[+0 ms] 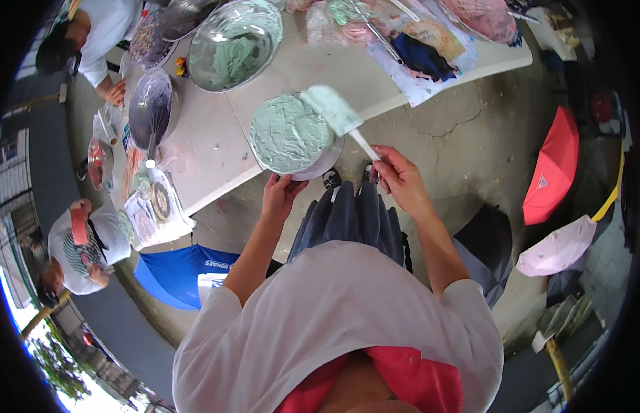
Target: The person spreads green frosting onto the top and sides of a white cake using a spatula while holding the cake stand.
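A glossy metal bowl (234,45) is seen on the smooth, smeared white plastic desk (210,138), thick matt green paste (289,132) on a plate, and rough cracked concrete floor (464,131) below.

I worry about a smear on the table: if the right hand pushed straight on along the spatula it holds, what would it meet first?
Probably the green-frosted round cake: the right hand points its spatula up-left over the cake's rim, so the frosting comes before the white table. Height above the cake is unclear.
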A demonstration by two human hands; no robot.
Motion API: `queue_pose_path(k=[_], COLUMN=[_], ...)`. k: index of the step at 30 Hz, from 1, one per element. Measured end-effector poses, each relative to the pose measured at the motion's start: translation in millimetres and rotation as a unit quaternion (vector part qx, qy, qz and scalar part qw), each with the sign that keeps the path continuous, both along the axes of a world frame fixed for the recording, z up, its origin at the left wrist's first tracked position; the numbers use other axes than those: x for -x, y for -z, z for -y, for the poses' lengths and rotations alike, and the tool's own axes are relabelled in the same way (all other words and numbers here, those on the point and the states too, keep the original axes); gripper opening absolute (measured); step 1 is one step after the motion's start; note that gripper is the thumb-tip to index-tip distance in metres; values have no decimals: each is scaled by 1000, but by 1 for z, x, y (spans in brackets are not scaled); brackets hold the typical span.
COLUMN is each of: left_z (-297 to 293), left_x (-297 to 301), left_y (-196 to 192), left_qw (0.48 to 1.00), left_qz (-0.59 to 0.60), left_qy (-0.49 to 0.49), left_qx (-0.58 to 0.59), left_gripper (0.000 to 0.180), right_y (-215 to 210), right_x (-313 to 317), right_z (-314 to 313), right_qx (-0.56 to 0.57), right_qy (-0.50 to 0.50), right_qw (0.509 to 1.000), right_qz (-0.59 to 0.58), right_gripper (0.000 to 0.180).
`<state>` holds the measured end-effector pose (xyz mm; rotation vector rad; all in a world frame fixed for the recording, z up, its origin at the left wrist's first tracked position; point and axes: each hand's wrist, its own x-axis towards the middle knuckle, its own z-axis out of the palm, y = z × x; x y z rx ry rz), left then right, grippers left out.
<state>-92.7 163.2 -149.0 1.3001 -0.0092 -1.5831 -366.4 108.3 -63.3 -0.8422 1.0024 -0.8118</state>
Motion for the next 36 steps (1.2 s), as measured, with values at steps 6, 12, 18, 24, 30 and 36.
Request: queue_pose_path(k=[6, 12, 18, 24, 30, 36], left_z=[-6, -10, -13, -12, -12, -12], left_x=[-6, -6, -11, -10, -11, -13], left_y=[12, 12, 19, 21, 20, 20], left_qw=[1000, 1000, 1000, 1000, 1000, 1000], left_qz=[-7, -4, -7, -2, 4, 3], left_qy=[14, 3, 11, 11, 8, 18], left_qx=[-10, -15, -1, -8, -10, -8], left_gripper=[27, 28, 27, 26, 22, 23], right_y=[8, 7, -5, -1, -3, -1], right_x=[-8, -10, -13, -12, -10, -9], right_z=[3, 9, 19, 26, 39, 53], right_qx=[166, 149, 161, 183, 208, 205], right_qy=[-135, -204, -246, -237, -224, -221], right_qw=[965, 936, 917, 902, 891, 888], right_qz=[-149, -245, -269, -311, -336, -347], right_gripper=[24, 21, 20, 19, 18, 20])
